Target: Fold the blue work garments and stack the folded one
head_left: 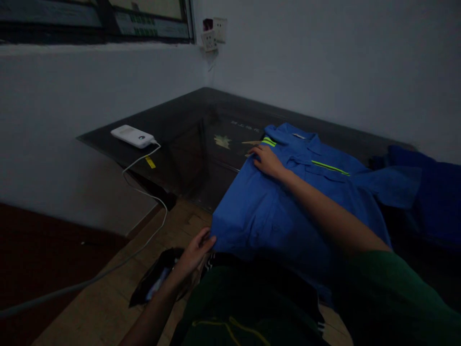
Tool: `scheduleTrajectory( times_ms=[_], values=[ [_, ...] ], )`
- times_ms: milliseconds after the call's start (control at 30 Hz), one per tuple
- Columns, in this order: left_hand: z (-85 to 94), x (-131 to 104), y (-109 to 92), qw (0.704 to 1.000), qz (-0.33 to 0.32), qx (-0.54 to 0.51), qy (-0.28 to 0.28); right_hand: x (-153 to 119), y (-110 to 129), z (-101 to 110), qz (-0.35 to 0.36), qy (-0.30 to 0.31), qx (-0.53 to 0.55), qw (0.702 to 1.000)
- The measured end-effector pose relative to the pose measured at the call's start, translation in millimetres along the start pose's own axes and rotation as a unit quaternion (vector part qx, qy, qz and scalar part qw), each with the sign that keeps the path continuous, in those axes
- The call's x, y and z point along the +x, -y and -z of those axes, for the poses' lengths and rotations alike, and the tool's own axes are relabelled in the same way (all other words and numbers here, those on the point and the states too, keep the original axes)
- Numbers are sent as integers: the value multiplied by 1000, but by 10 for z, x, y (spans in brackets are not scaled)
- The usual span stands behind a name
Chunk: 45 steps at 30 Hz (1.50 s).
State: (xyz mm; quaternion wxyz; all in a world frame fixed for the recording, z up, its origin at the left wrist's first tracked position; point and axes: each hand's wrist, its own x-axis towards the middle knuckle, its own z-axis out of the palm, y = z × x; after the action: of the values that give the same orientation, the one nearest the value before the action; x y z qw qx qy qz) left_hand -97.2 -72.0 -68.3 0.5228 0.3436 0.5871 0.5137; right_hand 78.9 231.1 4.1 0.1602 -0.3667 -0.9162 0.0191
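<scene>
A blue short-sleeved work shirt with yellow-green stripes lies spread on the dark table, its collar toward the wall and its lower part hanging over the near edge. At the shirt's lower left corner, my left hand pinches the fabric between thumb and fingers. My right hand reaches across the shirt and has its curled fingers on the left side edge, just below the striped sleeve. Its fingertips are partly hard to make out in the dim light.
On the table, a white power bank trails a white cable over the edge. Darker blue folded clothing lies at the right. A dark bag sits on the floor. Walls border the table's far sides.
</scene>
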Motion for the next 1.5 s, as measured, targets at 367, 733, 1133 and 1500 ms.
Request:
scheduleTrajectory(
  times_ms=[367, 733, 1133, 1500],
  values=[
    [-79, -56, 71, 997, 55, -57, 25, -1189, 258, 740, 96, 123, 150, 976],
    [-847, -252, 518, 828, -417, 355, -121, -1426, 344, 606, 178, 110, 12, 978],
    [-426, -392, 42, 799, -487, 352, -6, -1402, 503, 649, 194, 78, -124, 970],
    [-423, -170, -52, 663, -601, 438, 90, -1486, 303, 927, 88, 157, 160, 971]
  ],
)
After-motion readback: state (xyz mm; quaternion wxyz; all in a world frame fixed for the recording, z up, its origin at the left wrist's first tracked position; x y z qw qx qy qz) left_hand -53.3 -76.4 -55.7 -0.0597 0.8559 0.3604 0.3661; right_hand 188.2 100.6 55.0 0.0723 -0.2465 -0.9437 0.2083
